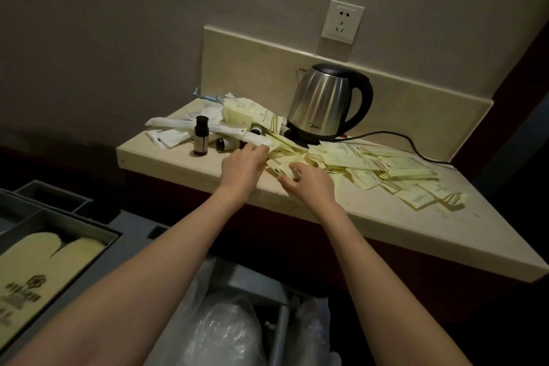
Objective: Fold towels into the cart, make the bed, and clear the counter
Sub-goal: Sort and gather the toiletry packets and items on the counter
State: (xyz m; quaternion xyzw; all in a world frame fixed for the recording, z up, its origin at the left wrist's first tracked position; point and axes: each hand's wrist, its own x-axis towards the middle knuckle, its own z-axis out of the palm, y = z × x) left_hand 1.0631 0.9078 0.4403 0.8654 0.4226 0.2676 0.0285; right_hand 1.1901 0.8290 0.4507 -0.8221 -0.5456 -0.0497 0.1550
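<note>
A beige stone counter (371, 217) carries a spread of pale yellow amenity packets (395, 171) across its middle and right. White sachets (178, 128) and small dark bottles, one upright (201, 136), lie at its left end. My left hand (242, 162) reaches into the pile, its fingertips on a white packet and the yellow packets under it. My right hand (309, 180) hovers just right of it over the yellow packets, fingers curled loosely with nothing clearly held.
A steel electric kettle (323, 104) stands on its base at the back, its cord trailing right. A wall socket (342, 22) is above it. The cart lies below left, with a tray of yellow slippers (44, 258) and clear plastic bags (225, 333).
</note>
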